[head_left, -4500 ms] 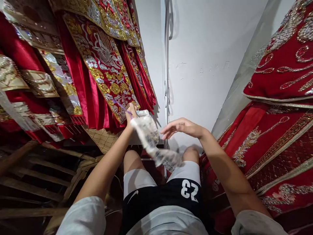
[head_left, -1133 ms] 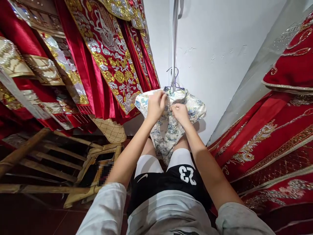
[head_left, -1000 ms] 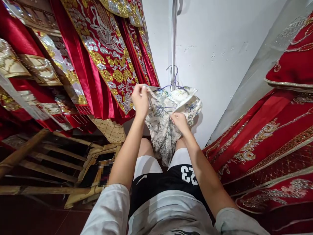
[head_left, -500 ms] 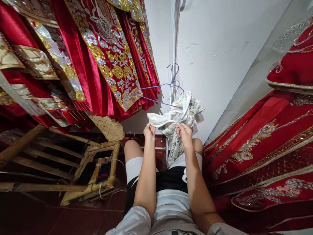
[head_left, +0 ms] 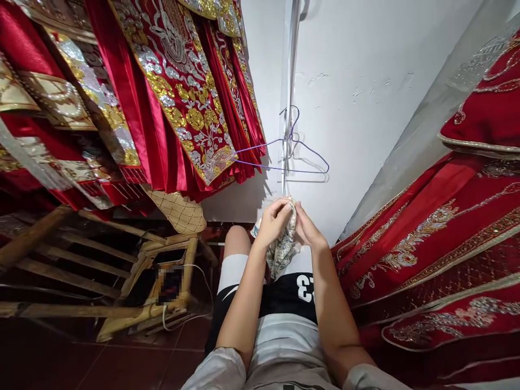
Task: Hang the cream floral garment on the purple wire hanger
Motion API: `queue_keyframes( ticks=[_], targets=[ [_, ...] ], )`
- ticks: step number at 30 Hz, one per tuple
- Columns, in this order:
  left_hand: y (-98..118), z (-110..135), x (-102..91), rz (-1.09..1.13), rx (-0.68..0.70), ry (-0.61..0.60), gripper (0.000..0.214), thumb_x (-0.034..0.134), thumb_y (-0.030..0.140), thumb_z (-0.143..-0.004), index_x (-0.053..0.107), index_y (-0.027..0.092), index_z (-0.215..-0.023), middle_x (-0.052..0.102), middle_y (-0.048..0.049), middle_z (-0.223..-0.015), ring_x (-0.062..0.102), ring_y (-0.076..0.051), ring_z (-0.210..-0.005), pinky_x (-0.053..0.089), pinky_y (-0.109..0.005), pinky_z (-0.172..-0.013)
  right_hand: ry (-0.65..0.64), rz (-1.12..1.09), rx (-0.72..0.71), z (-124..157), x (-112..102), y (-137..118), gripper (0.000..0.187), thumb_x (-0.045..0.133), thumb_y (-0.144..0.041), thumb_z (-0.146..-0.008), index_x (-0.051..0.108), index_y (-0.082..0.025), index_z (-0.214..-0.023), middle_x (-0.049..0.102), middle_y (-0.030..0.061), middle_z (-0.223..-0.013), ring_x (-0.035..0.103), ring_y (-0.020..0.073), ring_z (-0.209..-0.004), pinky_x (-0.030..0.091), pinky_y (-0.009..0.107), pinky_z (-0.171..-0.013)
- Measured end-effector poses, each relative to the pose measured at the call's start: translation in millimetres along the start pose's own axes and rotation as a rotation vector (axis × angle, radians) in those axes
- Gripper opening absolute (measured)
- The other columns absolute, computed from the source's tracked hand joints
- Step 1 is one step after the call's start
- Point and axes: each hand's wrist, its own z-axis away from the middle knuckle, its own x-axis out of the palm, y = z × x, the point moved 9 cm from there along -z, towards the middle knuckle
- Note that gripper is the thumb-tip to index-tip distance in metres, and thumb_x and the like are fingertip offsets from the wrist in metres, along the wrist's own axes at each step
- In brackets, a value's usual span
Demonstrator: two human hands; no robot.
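Left hand (head_left: 273,221): near the centre of the frame, its thumb and curled fingers were closed on a bunched floral cloth (head_left: 283,252).
Right hand (head_left: 307,225): just to the right, nearly meeting the other, it gripped the opposite edge of the same cloth; some of its fingers were hidden behind the folds.
Cloth in hand: off-white with a grey-blue pattern, it sat just below the frame's centre, gathered at the top and drooping over the person's lap.
Purple hanger (head_left: 306,171): above the hands, it hung by its hook at a slim metal pole (head_left: 289,65), apart from the cloth.
Wall (head_left: 357,49): pale and scuffed, it filled the upper middle.
Red costumes at left (head_left: 195,119): embroidered in gold and silver, they hung across the upper left.
Red costumes at right (head_left: 418,238): beaded and trimmed, they covered the right side.
Bamboo chair (head_left: 101,312): it stood at lower left, bearing a pixelated item (head_left: 169,284) with a white cable (head_left: 164,318) beside it.
Black shorts (head_left: 280,298): at lower centre, they showed an upside-down number, partly covered by the right forearm.
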Motion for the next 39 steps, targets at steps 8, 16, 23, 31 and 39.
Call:
queue_keyframes(
  ticks=[8,16,23,31,39],
  targets=[
    [-60,17,-23.7,-0.167,-0.365,-0.453,0.049,0.063,0.066,-0.087,0.068,0.019,-0.101,0.068,-0.0058,-0.093,0.062,-0.022,-0.087,0.052,-0.032,-0.076,0.128,0.199,-0.252,-48,-45,-62,0.021,0.075,-0.024,-0.060,0.060,-0.021,-0.074,0.060,-0.0029,-0.068,0.057,0.0169,-0.068,0.050,0.030,-0.069],
    [-35,-6,-76.0,-0.774,-0.319,-0.546,0.054,0.052,0.067,-0.090,0.051,0.018,-0.067,0.046,0.0024,-0.061,0.039,-0.013,-0.060,0.029,-0.027,-0.058,0.349,0.475,-0.169,-136,-101,-57,0.010,0.061,-0.030,-0.077,0.061,-0.021,-0.072,0.071,0.0072,-0.082,0.067,0.0271,-0.094,0.053,0.039,-0.092],
    [-28,-39,-131.3,-1.304,-0.366,-0.767,0.033,0.058,0.043,-0.088,0.065,0.019,-0.066,0.065,-0.0062,-0.066,0.054,-0.018,-0.058,0.038,-0.031,-0.063,0.392,0.531,-0.202,-99,-138,-49,0.012,0.066,-0.029,-0.061,0.064,-0.021,-0.069,0.074,0.0058,-0.077,0.066,0.0248,-0.079,0.054,0.035,-0.075],
    [39,-124,-133.9,-1.178,0.133,-0.301,0.010,0.056,0.022,-0.081,0.063,0.020,-0.074,0.069,-0.0138,-0.096,0.064,-0.027,-0.084,0.053,-0.042,-0.080,0.393,0.422,-0.348,-60,-122,-71,0.022,0.066,-0.030,-0.061,0.074,-0.017,-0.076,0.076,0.0084,-0.078,0.067,0.0236,-0.078,0.052,0.035,-0.073],
    [56,-155,-95.2,-0.933,0.216,-0.239,0.045,0.048,0.005,-0.078,0.064,0.017,-0.119,0.069,-0.0114,-0.117,0.063,-0.027,-0.111,0.050,-0.042,-0.100,0.256,0.446,-0.339,-45,-96,-87,0.031,0.067,-0.025,-0.067,0.078,-0.016,-0.095,0.078,0.0096,-0.100,0.069,0.0250,-0.090,0.054,0.039,-0.086]
  ],
)
